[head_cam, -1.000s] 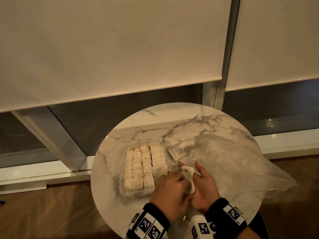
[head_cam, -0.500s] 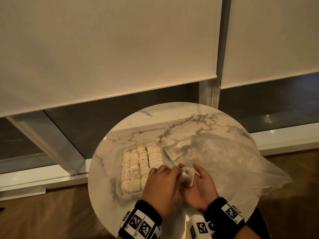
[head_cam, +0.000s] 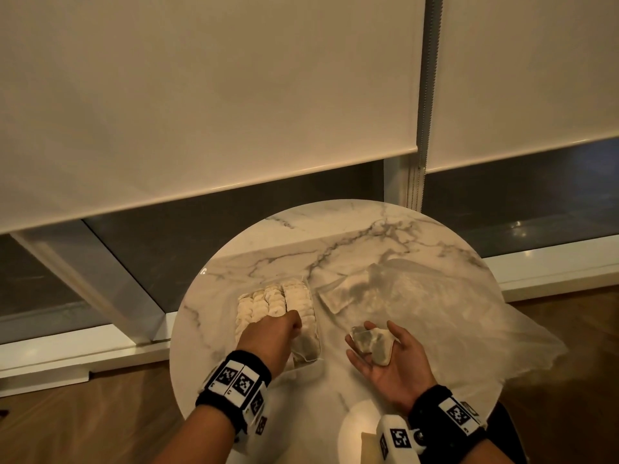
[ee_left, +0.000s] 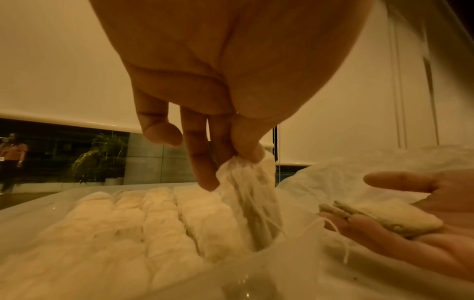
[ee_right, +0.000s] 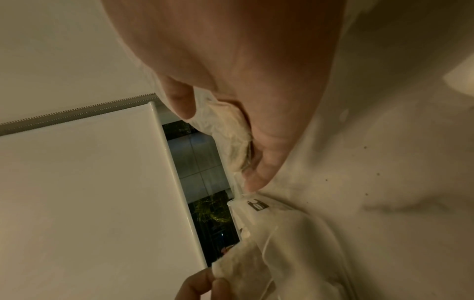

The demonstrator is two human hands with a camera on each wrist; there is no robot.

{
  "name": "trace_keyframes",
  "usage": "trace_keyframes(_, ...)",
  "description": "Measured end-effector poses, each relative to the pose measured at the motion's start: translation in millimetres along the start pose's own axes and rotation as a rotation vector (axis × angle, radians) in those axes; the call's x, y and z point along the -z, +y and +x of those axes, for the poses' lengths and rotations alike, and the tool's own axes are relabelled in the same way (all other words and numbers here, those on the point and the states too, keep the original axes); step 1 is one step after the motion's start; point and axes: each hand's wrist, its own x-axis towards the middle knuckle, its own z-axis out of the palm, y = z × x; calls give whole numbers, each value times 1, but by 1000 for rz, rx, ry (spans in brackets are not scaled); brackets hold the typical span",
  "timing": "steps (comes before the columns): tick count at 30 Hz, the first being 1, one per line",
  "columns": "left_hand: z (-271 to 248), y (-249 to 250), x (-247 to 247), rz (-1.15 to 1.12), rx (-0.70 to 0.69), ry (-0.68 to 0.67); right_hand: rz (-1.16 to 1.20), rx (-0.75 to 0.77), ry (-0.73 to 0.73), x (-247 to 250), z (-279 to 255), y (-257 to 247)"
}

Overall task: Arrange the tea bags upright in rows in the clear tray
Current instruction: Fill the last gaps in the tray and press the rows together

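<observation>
- Left hand (head_cam: 271, 333): over the clear tray (head_cam: 313, 354), thumb and fingers pinching the top of one tea bag (ee_left: 246, 182), which hangs upright into the near end of the right-most row.
- Rows of tea bags (head_cam: 268, 299): standing upright, packed side by side in the tray on the round marble table (head_cam: 368, 249).
- Right hand (head_cam: 390, 358): palm up beside the tray, fingers loosely extended, spare tea bags (head_cam: 373, 343) resting on it.
- Clear plastic bag (head_cam: 452, 313): crumpled on the table's right side.

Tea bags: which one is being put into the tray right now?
The tea bag pinched by the left hand, at the right-hand row's near end; the others lie on the open right hand.
</observation>
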Motion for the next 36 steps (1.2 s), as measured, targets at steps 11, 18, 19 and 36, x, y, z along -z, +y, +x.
trace_keyframes(11,30,-1,-8,-52,-47,-213,-21,-8,-14,8,6,0)
trace_keyframes(18,46,3,-14,70,-25,-168,-13,-30,3,6,4,0)
trace_keyframes(19,47,3,-14,84,-23,-156,-11,-36,3,5,4,0)
trace_keyframes(36,29,17,-28,-85,69,-285,-32,-36,23,6,6,5)
